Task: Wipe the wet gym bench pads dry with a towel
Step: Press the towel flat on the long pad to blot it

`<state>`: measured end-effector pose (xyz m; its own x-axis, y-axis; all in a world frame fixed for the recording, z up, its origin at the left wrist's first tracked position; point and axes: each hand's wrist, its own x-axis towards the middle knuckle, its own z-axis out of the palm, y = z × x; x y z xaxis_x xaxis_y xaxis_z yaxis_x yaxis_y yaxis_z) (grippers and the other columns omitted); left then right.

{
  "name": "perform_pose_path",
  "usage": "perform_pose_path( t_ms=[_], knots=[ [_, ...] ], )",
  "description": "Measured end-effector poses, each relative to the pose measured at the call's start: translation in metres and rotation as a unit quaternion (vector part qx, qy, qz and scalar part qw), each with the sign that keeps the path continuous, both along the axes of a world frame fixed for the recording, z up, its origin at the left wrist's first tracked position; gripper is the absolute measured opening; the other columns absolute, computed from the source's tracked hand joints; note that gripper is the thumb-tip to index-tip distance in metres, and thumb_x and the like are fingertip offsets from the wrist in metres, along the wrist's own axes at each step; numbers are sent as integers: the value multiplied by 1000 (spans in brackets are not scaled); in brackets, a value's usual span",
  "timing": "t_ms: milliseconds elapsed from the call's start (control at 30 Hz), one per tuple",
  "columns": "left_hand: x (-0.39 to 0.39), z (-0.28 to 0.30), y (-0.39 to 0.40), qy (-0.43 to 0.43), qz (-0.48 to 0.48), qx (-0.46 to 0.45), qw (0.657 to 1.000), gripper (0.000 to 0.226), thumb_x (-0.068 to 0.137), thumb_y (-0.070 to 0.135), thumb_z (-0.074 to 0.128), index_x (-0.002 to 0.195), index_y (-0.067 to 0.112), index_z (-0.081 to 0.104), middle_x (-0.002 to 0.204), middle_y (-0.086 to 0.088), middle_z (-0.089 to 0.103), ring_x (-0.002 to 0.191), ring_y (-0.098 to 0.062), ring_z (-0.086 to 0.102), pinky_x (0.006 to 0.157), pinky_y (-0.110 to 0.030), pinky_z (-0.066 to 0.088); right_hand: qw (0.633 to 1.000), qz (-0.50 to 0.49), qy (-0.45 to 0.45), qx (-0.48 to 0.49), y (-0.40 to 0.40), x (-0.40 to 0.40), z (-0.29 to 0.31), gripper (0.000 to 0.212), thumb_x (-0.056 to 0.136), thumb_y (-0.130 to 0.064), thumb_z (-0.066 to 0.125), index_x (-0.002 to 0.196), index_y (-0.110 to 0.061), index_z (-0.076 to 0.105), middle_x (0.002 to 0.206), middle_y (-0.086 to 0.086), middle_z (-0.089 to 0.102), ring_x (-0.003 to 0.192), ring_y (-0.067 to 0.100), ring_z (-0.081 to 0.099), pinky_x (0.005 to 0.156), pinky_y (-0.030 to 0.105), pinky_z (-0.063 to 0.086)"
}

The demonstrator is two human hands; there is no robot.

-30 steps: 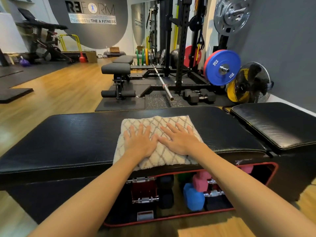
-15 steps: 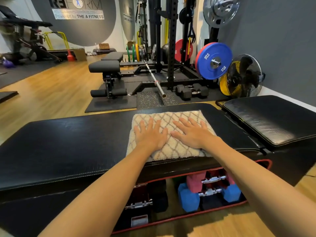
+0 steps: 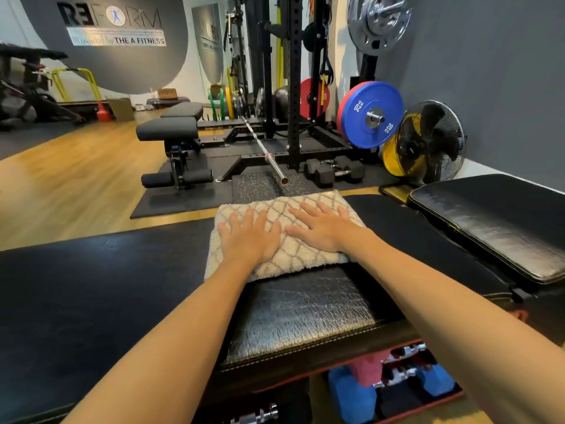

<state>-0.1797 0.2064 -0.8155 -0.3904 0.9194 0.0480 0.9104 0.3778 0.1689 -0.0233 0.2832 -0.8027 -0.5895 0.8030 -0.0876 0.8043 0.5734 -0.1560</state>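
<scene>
1. Left hand (image 3: 249, 238) and right hand (image 3: 324, 229): both flat, fingers straight and spread, pressing side by side on the towel (image 3: 284, 234).
2. Towel lies under both palms at the far edge of the long bench pad (image 3: 91, 301).
3. Progress, judged: the streaky strip between the forearms looks freshly wiped; pad surface left of the left hand appears pending. Second pad (image 3: 495, 228), right of the right hand, shows a sheen and looks undone.
4. Legible text: wall sign (image 3: 117, 24) "REFORM", "THE A FITNESS"; blue plate (image 3: 371, 114) "20 KG".
</scene>
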Motion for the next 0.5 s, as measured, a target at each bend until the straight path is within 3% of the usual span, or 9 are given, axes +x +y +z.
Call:
perform_pose_path(
  t_ms=[500],
  knots=[
    [-7,-3,9,17,-2,5,1000,65,96,59,11,154,32,8,163,3,2,148,-32,-1,117,-52,-3,1000,-1,2,13,5,-6,-4,74,91,-77,13,156,-42,4,166,-11,-4,153,21,-6,119,57,-7]
  ],
)
